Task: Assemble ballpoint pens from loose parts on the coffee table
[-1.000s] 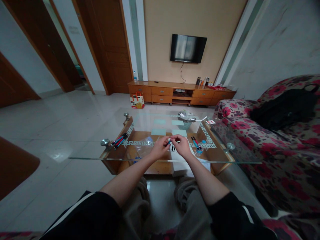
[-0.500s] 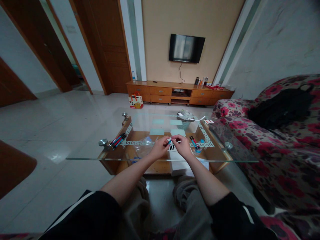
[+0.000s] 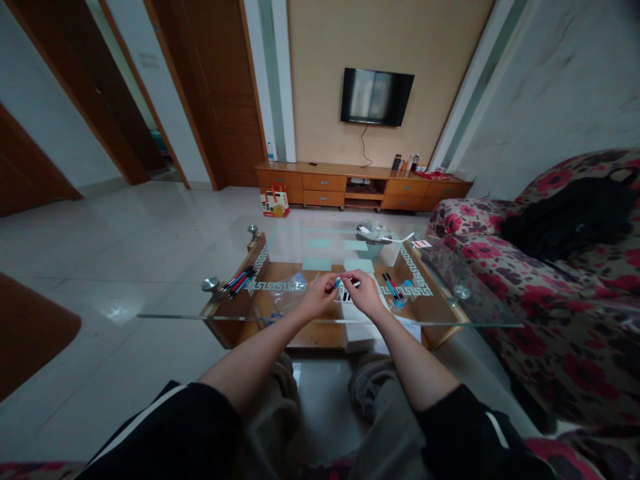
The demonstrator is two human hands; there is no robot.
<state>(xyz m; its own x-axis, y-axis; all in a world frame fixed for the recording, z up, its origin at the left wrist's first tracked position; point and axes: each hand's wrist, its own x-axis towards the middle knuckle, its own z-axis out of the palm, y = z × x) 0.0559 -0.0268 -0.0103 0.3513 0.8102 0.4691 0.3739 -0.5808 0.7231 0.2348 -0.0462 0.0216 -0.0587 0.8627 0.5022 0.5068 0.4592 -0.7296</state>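
Above the glass table, my left hand is closed in a pinch round a short blue pen part, mostly covered by the fingers. My right hand meets it there, thumb and fingertips closed at the part's pale upper end. Small black pieces, perhaps pen caps, lie just under the hands. To the right rest a few pens in blue, red and black, their lower ends by a small blue-rimmed clear container. A bundle of similar pens lies at the table's left side.
The glass coffee table has a wooden base and metal knobs at its corners. A clear plastic bag and a white box show near the hands. A basket shows beyond. A flowered sofa borders the right.
The view has shifted slightly, so the room sits a little further right. Both hands stay together on the blue part, with the right fingertips slightly closer over its upper end.
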